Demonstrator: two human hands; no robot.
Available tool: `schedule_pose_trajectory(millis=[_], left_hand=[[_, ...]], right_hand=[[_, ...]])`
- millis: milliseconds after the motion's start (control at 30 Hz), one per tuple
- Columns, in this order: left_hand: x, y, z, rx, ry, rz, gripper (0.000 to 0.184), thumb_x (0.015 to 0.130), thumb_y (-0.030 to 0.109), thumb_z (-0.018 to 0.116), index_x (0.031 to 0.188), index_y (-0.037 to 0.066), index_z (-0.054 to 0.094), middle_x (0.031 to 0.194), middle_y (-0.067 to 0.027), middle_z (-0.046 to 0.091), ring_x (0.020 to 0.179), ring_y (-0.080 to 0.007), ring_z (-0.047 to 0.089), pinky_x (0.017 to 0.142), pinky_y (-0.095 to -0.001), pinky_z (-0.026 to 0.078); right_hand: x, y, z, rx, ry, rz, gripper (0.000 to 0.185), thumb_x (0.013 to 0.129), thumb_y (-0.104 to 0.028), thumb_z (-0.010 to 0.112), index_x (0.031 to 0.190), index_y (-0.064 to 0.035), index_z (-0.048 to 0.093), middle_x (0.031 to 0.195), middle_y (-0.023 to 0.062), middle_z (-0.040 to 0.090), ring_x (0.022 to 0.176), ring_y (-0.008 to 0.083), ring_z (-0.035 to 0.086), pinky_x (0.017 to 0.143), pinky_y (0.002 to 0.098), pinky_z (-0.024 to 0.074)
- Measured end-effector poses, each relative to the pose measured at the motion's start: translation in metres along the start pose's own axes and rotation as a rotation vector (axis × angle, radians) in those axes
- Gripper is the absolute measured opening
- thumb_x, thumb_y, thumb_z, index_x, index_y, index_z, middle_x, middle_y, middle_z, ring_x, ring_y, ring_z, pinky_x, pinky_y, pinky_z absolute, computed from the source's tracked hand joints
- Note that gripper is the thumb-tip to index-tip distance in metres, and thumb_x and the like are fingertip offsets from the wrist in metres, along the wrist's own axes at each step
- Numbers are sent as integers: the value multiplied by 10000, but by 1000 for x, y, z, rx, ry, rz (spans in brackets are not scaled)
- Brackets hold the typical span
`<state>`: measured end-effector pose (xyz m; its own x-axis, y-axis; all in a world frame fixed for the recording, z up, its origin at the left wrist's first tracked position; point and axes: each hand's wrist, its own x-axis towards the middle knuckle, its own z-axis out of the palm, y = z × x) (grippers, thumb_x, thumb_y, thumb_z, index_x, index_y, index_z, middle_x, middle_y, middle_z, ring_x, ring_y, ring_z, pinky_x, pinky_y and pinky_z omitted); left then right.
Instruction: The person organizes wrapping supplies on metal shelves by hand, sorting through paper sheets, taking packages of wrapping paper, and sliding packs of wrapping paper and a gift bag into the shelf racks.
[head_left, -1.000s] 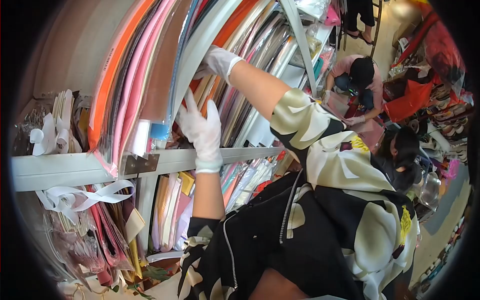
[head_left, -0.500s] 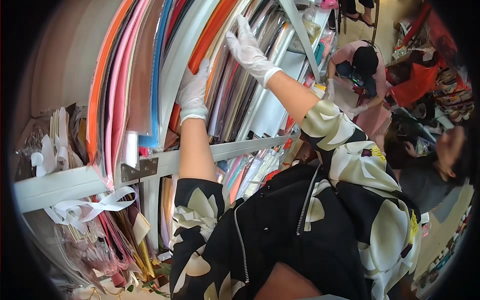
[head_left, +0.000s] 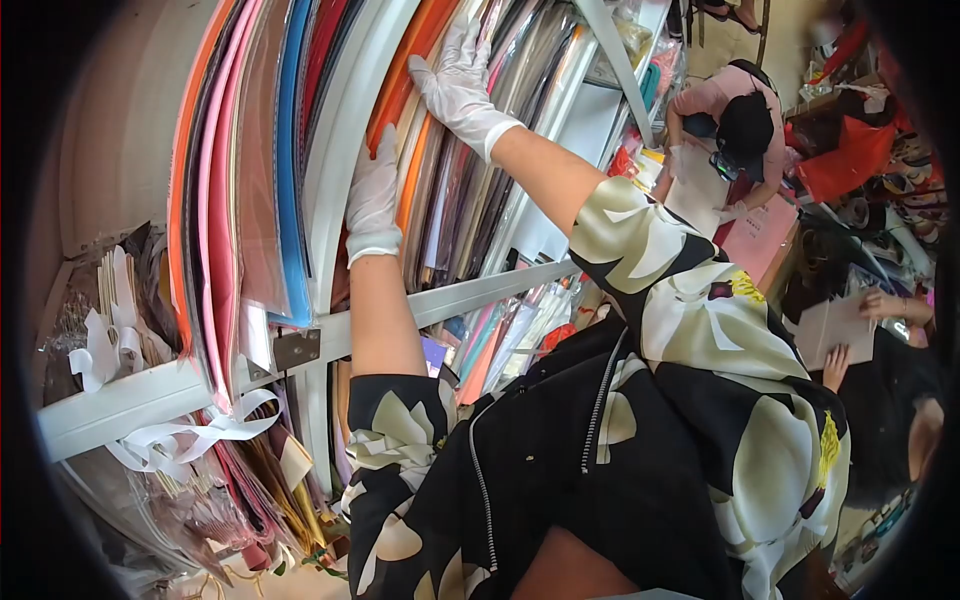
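White gloves cover both my hands. My left hand (head_left: 374,195) is at the lower end of an orange sheet (head_left: 395,95) in the upper shelf; its fingers are mostly hidden among the sheets, so its grip cannot be made out. Higher up, my right hand (head_left: 462,92) lies against the upright sheets just right of the orange one, thumb apart from the fingers. Many wrapped sheets (head_left: 500,130) in brown, grey and clear film stand to the right. Left of the white divider (head_left: 350,120) are pink, blue (head_left: 291,180) and orange sheets.
A white shelf rail (head_left: 150,400) crosses below, with white ribbon (head_left: 190,440) hanging from it. Packed sheets fill the lower shelf. At the right, a crouching person (head_left: 740,125) handles sheets, and another person (head_left: 890,400) holds a pale board (head_left: 835,335).
My right hand has come down and left, nearer the orange sheet, after reaching upward. My left hand has moved slightly lower. The person at the right now shows a pale board in hand.
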<state>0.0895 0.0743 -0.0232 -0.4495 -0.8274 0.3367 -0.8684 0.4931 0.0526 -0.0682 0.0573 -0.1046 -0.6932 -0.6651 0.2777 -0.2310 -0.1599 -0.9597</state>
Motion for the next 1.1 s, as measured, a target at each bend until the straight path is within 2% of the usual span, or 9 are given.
schedule_pose_trajectory(millis=[67,167,300,433,533,767,867,900,1100], left_hand=[[-4,-4,-3,-8,-14,-9,549,983,374,516,1438,71,476,1489,-149,464,1417,-298,377,1185,-371,262],[-6,-1,-10,-101,-43,107,616,974,404,518,1462,39,432,1506,-221,413,1424,-372,341,1197,-411,212],[5,-28,12,44,2,67,510,953,166,524,1452,83,464,1502,-124,458,1422,-270,377,1196,-355,249],[3,-28,10,101,-46,42,539,946,138,527,1474,83,436,1531,-135,415,1455,-261,323,1205,-345,221],[4,-20,-4,23,-198,-87,556,959,199,518,1494,95,408,1545,-147,389,1469,-275,293,1213,-348,191],[-38,-25,-11,-1,54,-79,772,955,532,543,1489,2,371,1537,-222,367,1461,-323,288,1202,-370,197],[-41,-29,-18,-51,118,-71,760,919,550,579,1440,12,451,1493,-236,423,1391,-380,386,1174,-409,255],[-40,-25,-19,80,76,-85,757,958,529,533,1485,9,380,1503,-228,417,1414,-349,370,1173,-393,266],[-38,-16,-7,233,-14,-172,782,952,583,490,1480,15,389,1490,-238,426,1414,-364,359,1174,-408,268]], right_hand=[[-1,0,-5,-1,-79,64,985,924,-617,474,1568,-12,39,1628,230,-101,1472,516,-60,1177,605,80],[-7,-7,-17,15,-133,114,990,920,-622,480,1572,-26,32,1629,224,-110,1479,498,-68,1188,580,58],[-10,-7,-18,57,-32,70,973,924,-621,480,1578,-48,43,1630,217,-119,1499,445,-47,1194,558,47],[-12,5,-13,119,131,-89,928,943,-510,549,1576,-45,55,1628,244,-53,1508,413,22,1211,476,97],[-31,10,-15,198,131,-145,861,970,-398,562,1576,-44,63,1624,257,2,1507,399,71,1219,408,118],[-84,12,3,264,102,-259,755,1001,-386,500,1586,-104,116,1630,240,60,1511,396,72,1213,427,100],[-99,-3,21,204,187,-212,783,985,-353,532,1588,-109,96,1623,244,85,1499,428,83,1216,455,90],[-104,-14,24,134,209,-203,772,984,-331,523,1585,-85,105,1616,254,110,1495,436,92,1216,466,78],[-115,-29,57,100,196,-8,804,917,-303,543,1565,-26,156,1603,268,144,1476,461,145,1196,511,115]])
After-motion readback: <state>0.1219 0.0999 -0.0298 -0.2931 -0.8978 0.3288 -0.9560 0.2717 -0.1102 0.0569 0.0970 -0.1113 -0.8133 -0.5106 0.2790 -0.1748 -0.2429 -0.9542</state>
